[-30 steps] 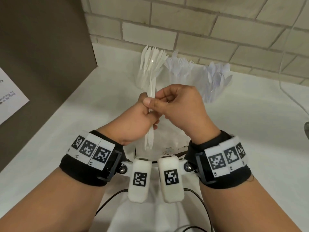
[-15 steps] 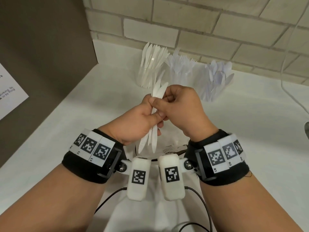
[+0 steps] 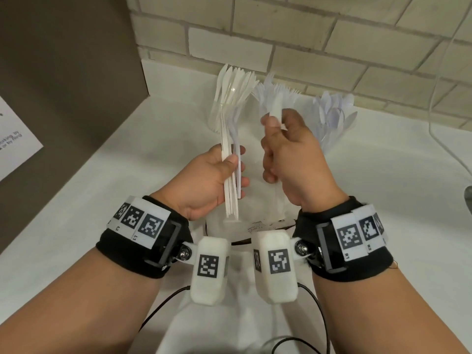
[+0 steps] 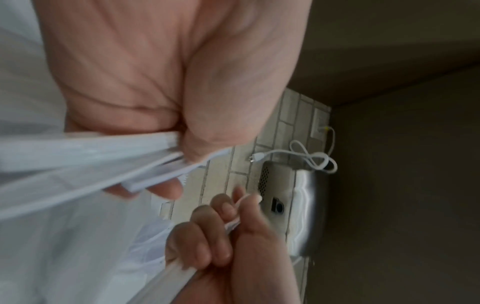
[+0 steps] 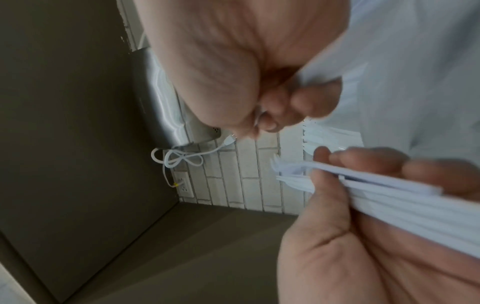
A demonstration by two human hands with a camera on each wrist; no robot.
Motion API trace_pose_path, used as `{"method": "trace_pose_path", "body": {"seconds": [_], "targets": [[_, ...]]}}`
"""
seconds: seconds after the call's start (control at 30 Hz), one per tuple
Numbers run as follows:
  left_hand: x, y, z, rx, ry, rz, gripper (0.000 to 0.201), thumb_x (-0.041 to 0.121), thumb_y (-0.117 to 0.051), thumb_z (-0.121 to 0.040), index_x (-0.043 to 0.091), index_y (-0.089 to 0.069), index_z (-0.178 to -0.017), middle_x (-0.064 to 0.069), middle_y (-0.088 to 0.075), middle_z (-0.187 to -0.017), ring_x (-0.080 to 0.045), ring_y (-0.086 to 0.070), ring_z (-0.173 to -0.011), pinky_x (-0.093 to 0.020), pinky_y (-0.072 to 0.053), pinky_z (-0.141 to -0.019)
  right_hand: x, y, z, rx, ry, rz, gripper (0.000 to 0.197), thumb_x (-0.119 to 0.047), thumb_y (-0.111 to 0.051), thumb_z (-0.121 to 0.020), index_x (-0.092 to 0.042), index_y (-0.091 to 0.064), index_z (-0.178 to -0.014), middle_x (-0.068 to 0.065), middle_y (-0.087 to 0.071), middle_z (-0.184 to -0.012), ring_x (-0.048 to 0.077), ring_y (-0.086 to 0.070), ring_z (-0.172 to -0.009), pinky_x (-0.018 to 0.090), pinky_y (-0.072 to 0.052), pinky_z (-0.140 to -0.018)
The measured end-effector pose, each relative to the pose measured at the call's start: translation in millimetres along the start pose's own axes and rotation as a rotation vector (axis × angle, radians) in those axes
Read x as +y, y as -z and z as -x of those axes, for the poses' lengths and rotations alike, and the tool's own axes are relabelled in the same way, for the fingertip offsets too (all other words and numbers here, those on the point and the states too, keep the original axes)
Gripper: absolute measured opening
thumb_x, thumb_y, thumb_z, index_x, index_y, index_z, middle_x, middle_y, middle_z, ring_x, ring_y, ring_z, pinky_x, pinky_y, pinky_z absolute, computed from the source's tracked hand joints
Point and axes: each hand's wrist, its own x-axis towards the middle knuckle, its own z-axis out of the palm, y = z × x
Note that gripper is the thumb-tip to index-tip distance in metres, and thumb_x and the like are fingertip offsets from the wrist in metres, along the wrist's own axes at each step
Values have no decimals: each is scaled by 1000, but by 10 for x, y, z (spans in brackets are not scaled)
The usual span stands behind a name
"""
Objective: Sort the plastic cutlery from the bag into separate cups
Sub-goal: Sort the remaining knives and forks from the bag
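My left hand [image 3: 236, 169] grips a bundle of white plastic cutlery [image 3: 231, 180] upright over the bag [image 3: 255, 221]; the left wrist view shows the same bundle [image 4: 103, 160] under the thumb. To its right, my right hand [image 3: 274, 123] pinches a single white cutlery piece [image 3: 277, 109], held just in front of the fork cup [image 3: 278, 94]. I cannot tell what kind of piece it is. The knife cup [image 3: 229, 98] stands to the left and the spoon cup [image 3: 334, 116] to the right, all against the back wall.
A brown panel [image 3: 63, 72] with a paper sheet [image 3: 15, 141] walls off the left side. The brick wall [image 3: 306, 34] sits right behind the cups. A white cable [image 3: 434, 123] hangs at the right, near a metal object [image 3: 468, 198] at the edge.
The hands were joined on one bundle in front of the cups. They have parted: the right hand drew one piece up and right to the fork cup, while the left keeps the rest.
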Motion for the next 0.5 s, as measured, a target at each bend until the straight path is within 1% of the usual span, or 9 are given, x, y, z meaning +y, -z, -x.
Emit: {"method": "trace_pose_path", "body": {"seconds": [0.07,0.1,0.17,0.27,0.3,0.37,0.43,0.47,0.5], "targets": [[-15,-13,3,23,-46,-164,25,19,-38,-102,17,-46,-126,-1,-59,-96,-11,-59,-70,-30,-52,-66,21,-14,10,-52,36,126,15,-24,-59,-93,-9,-59,-93,-11,-53,-56,1,-47,-41,18,-39,-43],[-18,-25,7,17,-68,-228,26,19,-38,-102,19,-45,-127,-1,-61,-97,-10,-58,-72,-31,-51,-68,33,-37,14,-71,53,160,16,-21,-66,-89,-6,-63,-90,-8,-58,-57,1,-52,-42,16,-42,-44],[-18,-38,13,1,-97,-297,26,20,-39,-102,21,-43,-128,-5,-60,-101,-10,-61,-76,-31,-52,-71,86,-76,-6,-73,69,191,16,-17,-75,-80,-4,-68,-85,1,-64,-61,7,-60,-49,23,-50,-52],[-8,-46,15,-62,-104,-299,30,15,-38,-102,24,-40,-131,-17,-55,-118,-13,-66,-83,-35,-56,-79,139,-99,-48,-27,63,229,19,-19,-81,-73,-8,-68,-82,8,-69,-70,17,-68,-62,36,-59,-66],[-6,-47,17,-79,-110,-289,32,13,-38,-101,25,-39,-132,-18,-54,-119,-13,-65,-81,-36,-57,-79,149,-100,-55,-19,64,236,20,-20,-82,-72,-8,-68,-81,9,-70,-73,20,-70,-66,38,-60,-70],[-8,-41,22,-101,-134,-275,34,11,-38,-101,23,-38,-133,-10,-54,-111,-10,-61,-74,-31,-54,-73,154,-106,-60,-20,68,224,20,-21,-82,-72,-8,-70,-81,11,-72,-75,24,-71,-71,41,-59,-73],[-21,-16,16,-138,-146,-243,37,17,-43,-99,25,-37,-135,0,-53,-108,-8,-57,-72,-28,-49,-69,147,-110,-54,-38,62,210,17,-19,-79,-75,-6,-70,-83,13,-71,-79,23,-70,-72,37,-60,-70],[-31,4,12,-164,-140,-210,42,22,-46,-95,27,-37,-137,3,-53,-110,-8,-56,-76,-28,-48,-69,148,-105,-57,-48,53,204,15,-17,-76,-77,-6,-70,-84,12,-71,-79,19,-68,-68,33,-58,-63],[-41,22,9,-189,-124,-163,47,26,-46,-92,29,-36,-139,4,-53,-112,-10,-57,-82,-28,-48,-71,142,-97,-56,-56,39,194,12,-16,-73,-79,-5,-70,-84,11,-71,-78,14,-65,-60,26,-53,-53]]}}
